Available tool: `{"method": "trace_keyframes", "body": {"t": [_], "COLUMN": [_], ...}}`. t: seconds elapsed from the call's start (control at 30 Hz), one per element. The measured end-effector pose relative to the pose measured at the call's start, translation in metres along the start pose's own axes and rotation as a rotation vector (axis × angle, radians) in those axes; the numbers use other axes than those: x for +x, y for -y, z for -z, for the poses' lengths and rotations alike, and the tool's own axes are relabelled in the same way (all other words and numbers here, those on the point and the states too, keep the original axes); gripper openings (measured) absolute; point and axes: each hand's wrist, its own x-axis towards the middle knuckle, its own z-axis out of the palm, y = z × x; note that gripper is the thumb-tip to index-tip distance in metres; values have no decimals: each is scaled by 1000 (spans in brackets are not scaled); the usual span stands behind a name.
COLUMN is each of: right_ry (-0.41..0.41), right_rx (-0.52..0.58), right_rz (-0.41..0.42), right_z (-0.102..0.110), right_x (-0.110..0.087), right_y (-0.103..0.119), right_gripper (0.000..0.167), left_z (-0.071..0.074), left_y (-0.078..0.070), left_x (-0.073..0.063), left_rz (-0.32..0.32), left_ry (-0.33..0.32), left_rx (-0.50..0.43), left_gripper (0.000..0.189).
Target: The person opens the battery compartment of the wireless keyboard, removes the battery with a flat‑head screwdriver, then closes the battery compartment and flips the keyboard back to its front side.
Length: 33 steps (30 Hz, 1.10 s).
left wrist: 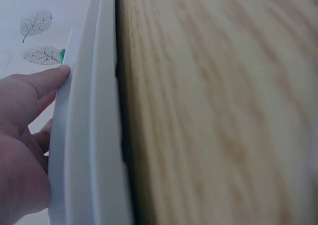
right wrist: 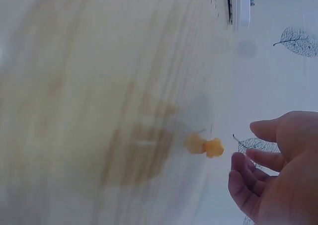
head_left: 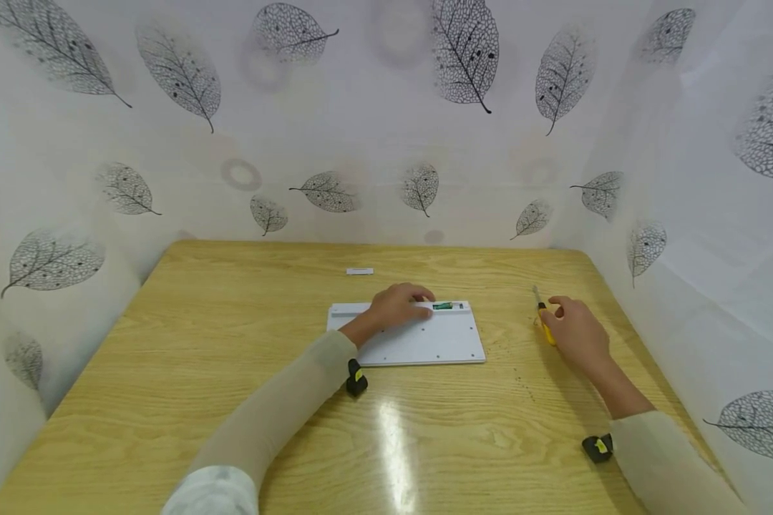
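A white keyboard (head_left: 419, 342) lies face down on the table, small screws dotting its underside. Along its far edge a battery slot is uncovered, and a green battery (head_left: 443, 306) shows inside. My left hand (head_left: 396, 306) holds the keyboard at that edge, thumb on the underside beside the slot, other fingers over the far side. The left wrist view shows the thumb (left wrist: 52, 80) along the keyboard's edge (left wrist: 79, 135). At the right, a screwdriver (head_left: 547, 330) with a yellow and black handle lies on the table. My right hand (head_left: 576, 332) hovers beside it, fingers loosely bent around nothing.
A small white strip (head_left: 359, 271), like a battery cover, lies behind the keyboard. The wooden table (head_left: 187, 343) meets leaf-printed white sheeting (head_left: 361, 129) at the back and sides. Small dark marks (head_left: 524, 385) dot the wood between keyboard and right forearm.
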Motion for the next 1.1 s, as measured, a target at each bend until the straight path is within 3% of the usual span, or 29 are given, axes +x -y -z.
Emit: {"method": "trace_keyframes", "body": {"t": [0.2, 0.7, 1.1], "right_ry": [4, 152, 232], "right_rx": [53, 255, 305], "right_rz": [92, 284, 288], "right_z": [-6, -34, -51], "right_x": [5, 24, 40], "right_y": [16, 56, 76], "right_gripper": [53, 47, 44], "left_z": [-1, 0, 2], "left_y": [2, 2, -1], "left_x": [3, 1, 0], "left_rz": [-11, -5, 5], "left_ry": [6, 13, 17], "left_rx": [-11, 1, 6], "left_gripper": [31, 31, 31]}}
